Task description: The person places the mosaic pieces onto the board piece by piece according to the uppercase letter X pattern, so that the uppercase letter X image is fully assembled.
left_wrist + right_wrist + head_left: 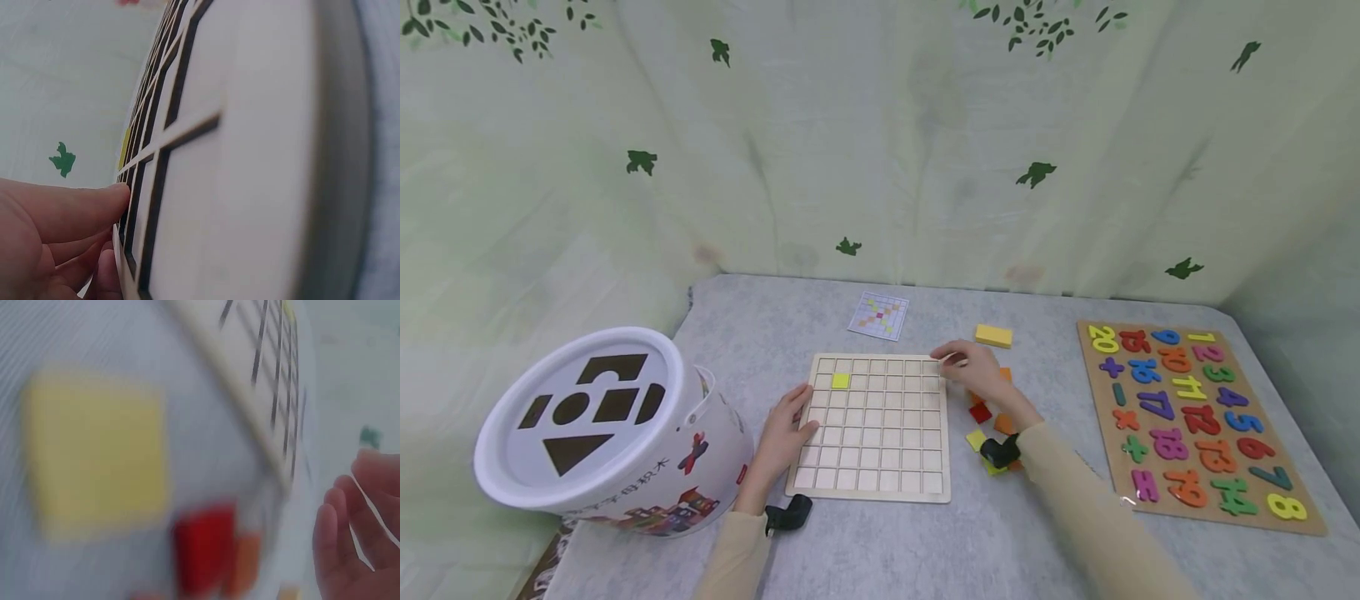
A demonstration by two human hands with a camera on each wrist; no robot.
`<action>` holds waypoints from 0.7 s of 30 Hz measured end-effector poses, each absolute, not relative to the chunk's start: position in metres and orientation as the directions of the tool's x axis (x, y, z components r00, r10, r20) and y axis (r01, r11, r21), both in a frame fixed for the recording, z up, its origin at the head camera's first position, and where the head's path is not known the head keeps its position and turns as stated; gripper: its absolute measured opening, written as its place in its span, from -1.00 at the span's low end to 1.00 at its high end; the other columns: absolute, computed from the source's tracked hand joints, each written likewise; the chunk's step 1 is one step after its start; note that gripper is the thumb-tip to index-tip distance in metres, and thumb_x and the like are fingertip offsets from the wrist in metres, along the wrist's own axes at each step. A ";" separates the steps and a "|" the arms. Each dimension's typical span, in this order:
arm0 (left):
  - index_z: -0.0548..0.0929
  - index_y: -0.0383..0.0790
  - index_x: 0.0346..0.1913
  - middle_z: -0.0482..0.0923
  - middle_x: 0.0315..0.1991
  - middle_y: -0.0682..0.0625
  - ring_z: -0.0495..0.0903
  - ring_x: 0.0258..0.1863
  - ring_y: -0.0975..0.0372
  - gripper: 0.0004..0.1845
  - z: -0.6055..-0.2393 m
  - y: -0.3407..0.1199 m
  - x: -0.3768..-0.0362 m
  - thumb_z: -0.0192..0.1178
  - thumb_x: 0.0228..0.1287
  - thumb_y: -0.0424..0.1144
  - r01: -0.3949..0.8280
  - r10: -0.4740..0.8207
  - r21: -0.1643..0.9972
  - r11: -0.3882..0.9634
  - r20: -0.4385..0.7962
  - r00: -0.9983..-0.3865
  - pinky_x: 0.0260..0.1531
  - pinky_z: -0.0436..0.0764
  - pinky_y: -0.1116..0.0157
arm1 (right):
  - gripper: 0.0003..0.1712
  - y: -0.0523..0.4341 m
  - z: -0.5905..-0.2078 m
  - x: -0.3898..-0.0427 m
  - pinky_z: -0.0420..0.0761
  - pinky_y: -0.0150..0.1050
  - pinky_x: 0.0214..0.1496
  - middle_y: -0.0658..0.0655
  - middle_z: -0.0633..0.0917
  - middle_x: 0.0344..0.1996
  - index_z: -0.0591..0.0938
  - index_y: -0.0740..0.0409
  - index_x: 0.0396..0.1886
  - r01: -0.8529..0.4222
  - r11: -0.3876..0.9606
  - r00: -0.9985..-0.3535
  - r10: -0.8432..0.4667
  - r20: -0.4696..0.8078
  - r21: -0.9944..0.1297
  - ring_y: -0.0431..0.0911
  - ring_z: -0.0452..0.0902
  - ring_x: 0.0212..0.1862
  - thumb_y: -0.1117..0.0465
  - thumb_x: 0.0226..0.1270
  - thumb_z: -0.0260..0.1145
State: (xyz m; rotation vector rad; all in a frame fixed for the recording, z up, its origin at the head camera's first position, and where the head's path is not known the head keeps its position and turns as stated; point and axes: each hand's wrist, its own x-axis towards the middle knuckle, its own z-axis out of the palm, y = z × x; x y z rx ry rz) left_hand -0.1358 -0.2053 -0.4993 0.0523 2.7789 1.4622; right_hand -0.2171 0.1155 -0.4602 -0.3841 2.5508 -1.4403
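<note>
The person's left hand (781,433) grips the left edge of a wooden grid board (880,433), thumb laid over the rim, the other fingers bent along the side. That board lies flat on the grey cloth (872,550), right in front of the person, with a single bright yellow tile (841,381) sitting in the second column from the left, second row down. The right hand (973,371) hovers by the far right corner, its fingers loosely bent and released; I see no piece between them. Under that forearm, just beside the board, loose squares lie scattered, among them a red tile (980,412) and an orange tile (1004,423). Beyond the board I notice a small pattern card (878,316) and a yellow block (993,336). A white bucket (722,450) stands at the left, and a number puzzle (1257,508) lies over on the right.
</note>
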 end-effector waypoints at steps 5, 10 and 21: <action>0.25 -0.53 0.36 0.12 0.41 -0.31 0.15 0.35 -0.10 -0.38 -0.500 -0.206 -0.135 0.15 0.23 -0.55 0.025 0.031 0.826 0.563 0.009 -0.999 0.22 0.31 -0.01 | -0.68 0.169 -0.465 -0.211 0.55 -0.08 -0.04 0.23 0.61 0.01 0.62 0.27 0.04 -0.039 0.599 -0.974 -0.202 -0.104 -0.800 0.10 0.47 -0.02 0.35 0.30 0.26; 0.23 -0.52 0.37 0.10 0.42 -0.31 0.12 0.36 -0.10 -0.38 -0.498 -0.205 -0.135 0.14 0.25 -0.55 0.017 0.035 0.825 0.565 -0.003 -0.999 0.23 0.30 -0.01 | -0.68 0.197 -0.476 -0.211 0.52 -0.04 0.00 0.23 0.58 0.02 0.63 0.23 0.03 -0.003 0.662 -0.975 -0.169 -0.146 -0.750 0.10 0.43 -0.03 0.37 0.27 0.28; 0.22 -0.51 0.38 0.08 0.42 -0.30 0.14 0.34 -0.11 -0.37 -0.492 -0.203 -0.134 0.13 0.25 -0.55 0.004 0.035 0.832 0.554 -0.019 -0.999 0.23 0.29 -0.01 | -0.72 0.194 -0.481 -0.215 0.51 -0.09 -0.05 0.18 0.57 -0.15 0.63 0.23 -0.10 -0.094 0.714 -0.973 -0.213 -0.087 -0.694 0.07 0.41 -0.14 0.48 0.19 0.29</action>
